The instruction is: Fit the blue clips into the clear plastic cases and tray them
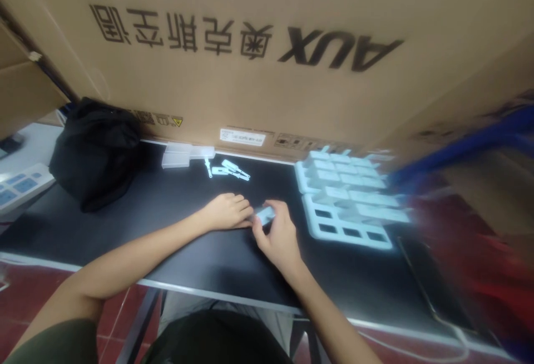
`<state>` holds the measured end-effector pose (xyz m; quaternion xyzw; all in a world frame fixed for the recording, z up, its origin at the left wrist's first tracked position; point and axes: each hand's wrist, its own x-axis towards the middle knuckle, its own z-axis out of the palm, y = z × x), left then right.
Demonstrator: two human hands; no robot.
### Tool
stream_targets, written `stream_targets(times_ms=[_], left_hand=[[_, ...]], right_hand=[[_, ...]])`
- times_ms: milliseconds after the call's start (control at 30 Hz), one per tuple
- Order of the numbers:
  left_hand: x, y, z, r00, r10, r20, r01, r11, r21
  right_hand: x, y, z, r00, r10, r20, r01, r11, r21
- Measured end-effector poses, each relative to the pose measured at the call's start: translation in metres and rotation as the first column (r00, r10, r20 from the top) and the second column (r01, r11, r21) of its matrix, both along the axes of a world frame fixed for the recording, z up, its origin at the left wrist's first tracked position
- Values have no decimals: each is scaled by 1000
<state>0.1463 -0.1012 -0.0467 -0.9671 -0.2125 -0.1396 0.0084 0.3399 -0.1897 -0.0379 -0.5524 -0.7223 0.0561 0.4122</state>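
- Block (265, 216): likely light, stiff, slightly slippery; best held by its edges.
- My right grip (280, 235) pinches it.
- My left grip (228, 211) curls alongside; its hold I can't tell.

Over a black-topped table (200, 266), the right hand (280, 236) has a small pale-blue rectangular piece (266, 216) in its grip, the left hand (228, 211) close against its far end. Pale-blue slotted racks (315, 237) stand to the right; a crumpled black cloth bundle (97, 155) lies left, before a large brown cardboard box (200, 85).
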Motion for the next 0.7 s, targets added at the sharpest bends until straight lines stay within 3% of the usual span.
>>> stream_targets(times_ms=[167,233,333,400,467,533,700], left_hand=[[0,-1,-2,999,-52,-9,52,998,25],[-2,1,1,1000,-8,28,8,1000,-2],[-8,12,7,972,194,135,-191,981,-38],[-15,22,10,925,335,176,-334,942,-40],[-20,31,9,886,424,188,-424,905,-42],[-23,36,6,877,447,175,-445,894,-55],[-23,38,0,909,407,91,-404,914,-50]], right_hand=[[-1,1,1,991,104,87,-103,995,-13],[13,5,9,989,89,114,-94,995,39],[60,11,21,983,-127,132,91,963,254],[99,13,24,926,-365,100,304,874,379],[134,14,20,855,-513,74,457,813,360],[155,13,11,820,-560,119,511,810,289],[153,10,-4,759,-588,280,551,809,204]])
